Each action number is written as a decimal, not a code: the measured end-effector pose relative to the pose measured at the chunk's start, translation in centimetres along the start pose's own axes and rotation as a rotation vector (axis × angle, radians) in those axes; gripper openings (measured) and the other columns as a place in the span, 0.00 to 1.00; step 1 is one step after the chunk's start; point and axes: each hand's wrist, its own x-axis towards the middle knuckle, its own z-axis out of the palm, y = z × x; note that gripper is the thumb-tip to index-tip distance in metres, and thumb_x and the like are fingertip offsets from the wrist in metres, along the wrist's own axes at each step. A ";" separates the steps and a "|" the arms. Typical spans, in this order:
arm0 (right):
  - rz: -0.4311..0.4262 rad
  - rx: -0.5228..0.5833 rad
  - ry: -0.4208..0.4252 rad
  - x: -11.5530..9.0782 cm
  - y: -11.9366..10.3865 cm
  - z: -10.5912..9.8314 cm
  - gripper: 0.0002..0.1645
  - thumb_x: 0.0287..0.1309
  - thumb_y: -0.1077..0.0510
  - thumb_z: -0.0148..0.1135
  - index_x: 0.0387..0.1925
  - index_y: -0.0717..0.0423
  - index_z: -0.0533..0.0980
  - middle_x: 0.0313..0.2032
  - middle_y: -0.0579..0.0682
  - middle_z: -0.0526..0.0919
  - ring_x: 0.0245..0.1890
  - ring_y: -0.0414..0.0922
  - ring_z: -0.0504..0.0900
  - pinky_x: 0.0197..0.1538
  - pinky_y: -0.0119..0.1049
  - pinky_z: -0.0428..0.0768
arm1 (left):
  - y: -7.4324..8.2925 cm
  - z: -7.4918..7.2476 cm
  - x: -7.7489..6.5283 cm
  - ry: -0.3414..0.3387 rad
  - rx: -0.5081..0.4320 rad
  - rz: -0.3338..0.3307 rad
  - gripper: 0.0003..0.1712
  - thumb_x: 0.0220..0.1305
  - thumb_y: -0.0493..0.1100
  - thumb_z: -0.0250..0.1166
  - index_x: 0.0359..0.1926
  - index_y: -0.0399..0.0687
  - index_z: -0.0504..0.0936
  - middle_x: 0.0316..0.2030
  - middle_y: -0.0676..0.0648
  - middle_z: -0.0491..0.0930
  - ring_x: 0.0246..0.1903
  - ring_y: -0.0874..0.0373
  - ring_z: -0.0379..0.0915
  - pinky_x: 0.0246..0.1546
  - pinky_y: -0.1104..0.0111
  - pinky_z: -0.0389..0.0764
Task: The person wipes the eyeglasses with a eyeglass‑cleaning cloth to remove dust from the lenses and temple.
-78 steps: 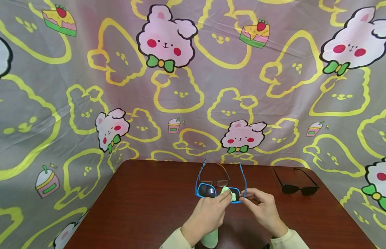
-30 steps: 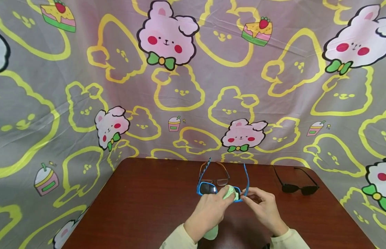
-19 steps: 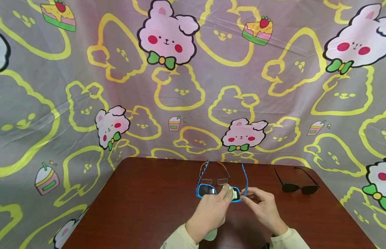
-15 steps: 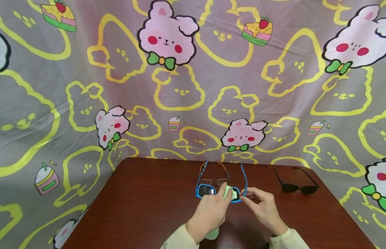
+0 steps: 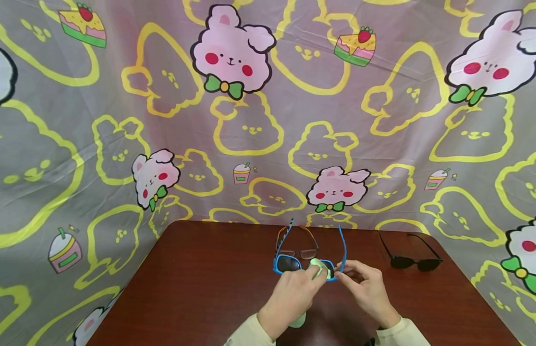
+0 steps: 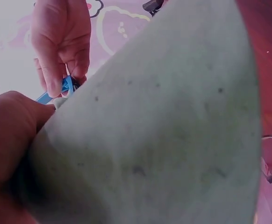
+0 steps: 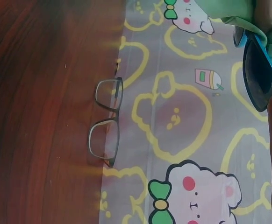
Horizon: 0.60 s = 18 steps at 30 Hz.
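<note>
Blue-framed sunglasses (image 5: 288,263) with dark lenses are held up above the table, arms spread toward the back. My right hand (image 5: 367,290) pinches their right end by the hinge, between thumb and fingers. With my left hand (image 5: 289,295) I hold a pale green cloth (image 5: 318,263) against the right-hand lens, covering most of it. A loose end of the cloth hangs below the left hand and fills much of the left wrist view. In the right wrist view, the cloth (image 7: 234,11) wraps over the frame beside a dark lens (image 7: 257,77), and a fingertip touches that lens's edge.
Clear-lens eyeglasses (image 7: 118,112) lie unfolded on the brown table (image 5: 199,278), behind the blue pair in the head view. Black sunglasses (image 5: 428,265) rest unfolded at the table's right. A patterned curtain (image 5: 259,120) closes off the back and sides.
The left fingers and cloth have shifted slightly over the right-hand lens, the fingers now more bent. The blue sunglasses have tipped a little, their arms leaning right. The right hand keeps its grip.
</note>
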 end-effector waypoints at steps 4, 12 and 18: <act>0.014 0.002 -0.004 0.0 -0.1 0.0 0.10 0.46 0.77 0.65 0.34 0.71 0.78 0.27 0.61 0.83 0.24 0.52 0.83 0.27 0.30 0.80 | -0.1 0.1 0.0 0.046 -0.018 0.008 0.18 0.43 0.36 0.72 0.36 0.55 0.77 0.30 0.57 0.74 0.13 0.66 0.65 0.09 0.75 0.56; -0.023 0.013 -0.001 0.0 -0.1 0.1 0.13 0.43 0.82 0.63 0.33 0.72 0.78 0.28 0.60 0.83 0.25 0.46 0.84 0.27 0.30 0.80 | 0.0 -0.1 0.2 0.038 0.054 -0.013 0.14 0.47 0.38 0.71 0.37 0.55 0.82 0.34 0.58 0.77 0.13 0.66 0.66 0.09 0.75 0.58; -0.054 0.035 -0.023 -0.1 0.3 0.1 0.14 0.41 0.83 0.62 0.33 0.73 0.77 0.28 0.62 0.82 0.27 0.44 0.84 0.28 0.30 0.80 | 0.3 -0.1 0.6 -0.065 0.093 -0.040 0.21 0.44 0.43 0.73 0.43 0.54 0.83 0.37 0.57 0.77 0.14 0.65 0.67 0.09 0.75 0.57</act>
